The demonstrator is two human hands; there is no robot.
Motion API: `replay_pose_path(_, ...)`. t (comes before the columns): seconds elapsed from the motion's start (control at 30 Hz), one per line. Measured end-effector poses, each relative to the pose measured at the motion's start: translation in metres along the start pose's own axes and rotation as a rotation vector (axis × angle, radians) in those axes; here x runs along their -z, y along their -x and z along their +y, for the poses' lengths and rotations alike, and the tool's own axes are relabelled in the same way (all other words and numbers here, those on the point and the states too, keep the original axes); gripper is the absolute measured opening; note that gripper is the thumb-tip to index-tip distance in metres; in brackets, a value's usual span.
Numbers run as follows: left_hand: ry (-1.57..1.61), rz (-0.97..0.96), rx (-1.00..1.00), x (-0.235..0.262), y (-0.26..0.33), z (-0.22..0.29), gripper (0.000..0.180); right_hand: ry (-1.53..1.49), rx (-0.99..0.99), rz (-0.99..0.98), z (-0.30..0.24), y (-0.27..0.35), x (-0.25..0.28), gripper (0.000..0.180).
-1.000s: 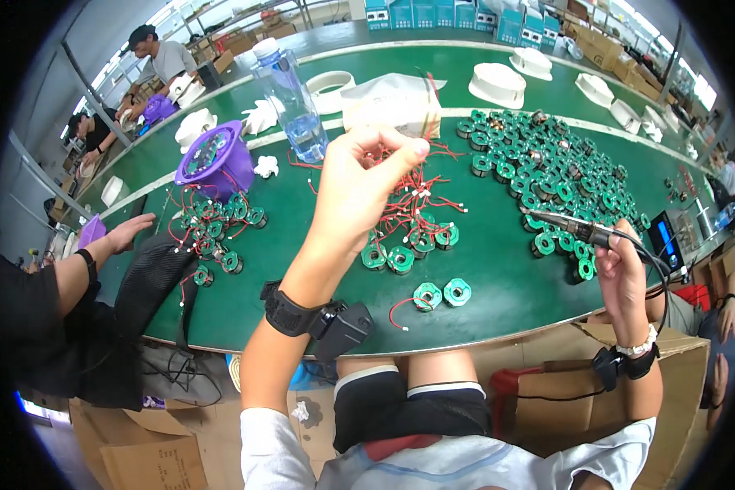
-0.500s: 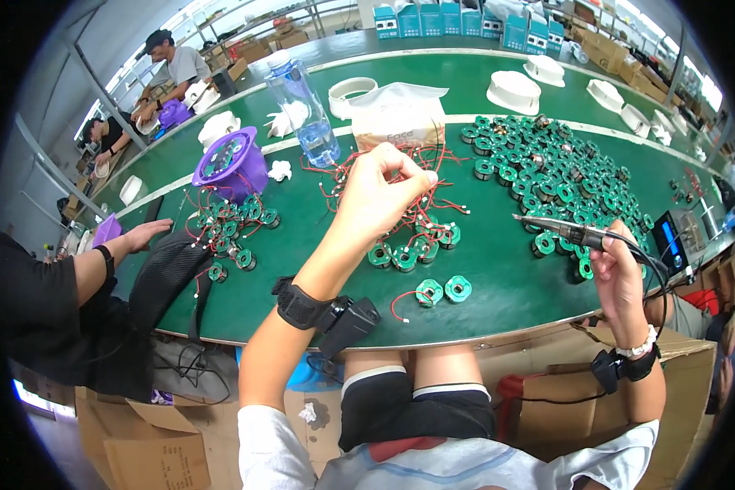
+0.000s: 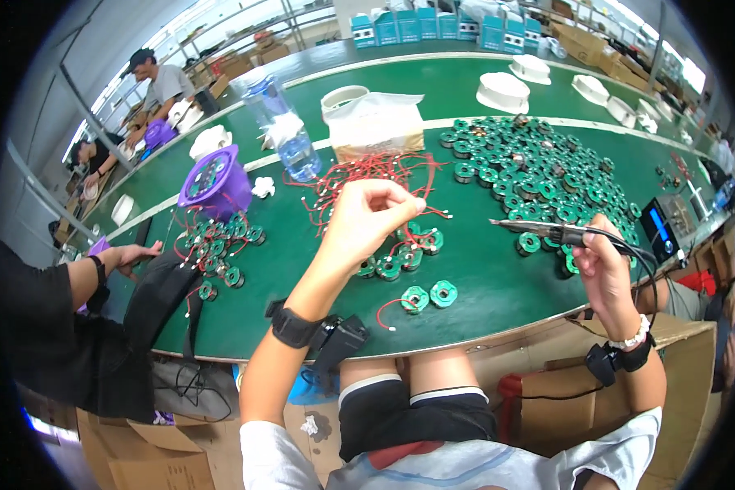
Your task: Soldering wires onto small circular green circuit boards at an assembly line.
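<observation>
My left hand (image 3: 367, 219) is pinched above the near side of a tangled pile of red wires (image 3: 367, 171) with small white connectors. A thin red wire (image 3: 430, 171) appears to curve down to its fingertips. In my right hand (image 3: 606, 269) is a soldering iron (image 3: 555, 233), held level with its tip pointing left, apart from the left fingers. Below the left hand sit several green ring-shaped circuit boards with coils (image 3: 389, 267), some wired. Closer to me lie a green board with a red wire (image 3: 415, 299) and a bare green board (image 3: 443, 294).
A big heap of green boards (image 3: 539, 171) covers the right of the green table (image 3: 498, 282). A purple bucket (image 3: 220, 192), a water bottle (image 3: 296, 147) and a white bag (image 3: 376, 122) stand beyond. At right is a soldering station (image 3: 660, 229). A co-worker's hand (image 3: 131, 255) rests at left.
My left hand has come down slightly toward me, still pinched. My right hand and the soldering iron have shifted slightly left in the picture, as has the whole scene.
</observation>
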State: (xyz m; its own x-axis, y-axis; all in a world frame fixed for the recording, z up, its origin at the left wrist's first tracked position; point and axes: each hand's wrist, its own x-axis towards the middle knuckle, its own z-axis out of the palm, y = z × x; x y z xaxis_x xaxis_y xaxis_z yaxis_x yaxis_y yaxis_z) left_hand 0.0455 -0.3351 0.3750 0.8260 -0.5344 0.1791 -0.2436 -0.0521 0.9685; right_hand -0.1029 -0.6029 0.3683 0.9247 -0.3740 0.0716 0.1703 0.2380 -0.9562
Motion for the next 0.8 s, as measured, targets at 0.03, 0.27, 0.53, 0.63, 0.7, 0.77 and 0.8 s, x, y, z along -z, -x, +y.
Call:
replay_pose_path(0.03, -0.023, 0.0, -0.005, -0.001, 0.001, 0.002, 0.009, -0.012, -0.008, 0.025, 0.0, 0.0, 0.0, 0.014)
replay_pose_path(0.27, -0.264, 0.094, -0.121, -0.01, 0.003, 0.005, 0.009, -0.023, -0.002, 0.028, -0.003, 0.0, -0.001, 0.015)
replay_pose_path(0.53, -0.403, 0.195, -0.242, -0.021, 0.002, -0.006, 0.011, -0.025, 0.005, 0.061, -0.003, -0.003, 0.003, 0.016)
replay_pose_path(0.63, -0.481, 0.174, -0.292, -0.021, 0.002, -0.009, 0.011, -0.015, 0.017, 0.056, -0.003, -0.004, 0.004, 0.016)
replay_pose_path(0.7, -0.492, 0.127, -0.301, -0.019, 0.003, -0.01, 0.011, -0.025, 0.023, 0.054, -0.003, -0.004, 0.004, 0.016)
replay_pose_path(0.77, -0.473, 0.17, -0.342, -0.017, 0.002, -0.01, 0.01, -0.029, 0.016, 0.072, -0.003, -0.005, 0.004, 0.016)
replay_pose_path(0.8, -0.472, 0.183, -0.345, -0.015, 0.0, -0.009, 0.01, -0.025, 0.016, 0.077, -0.003, -0.005, 0.004, 0.016)
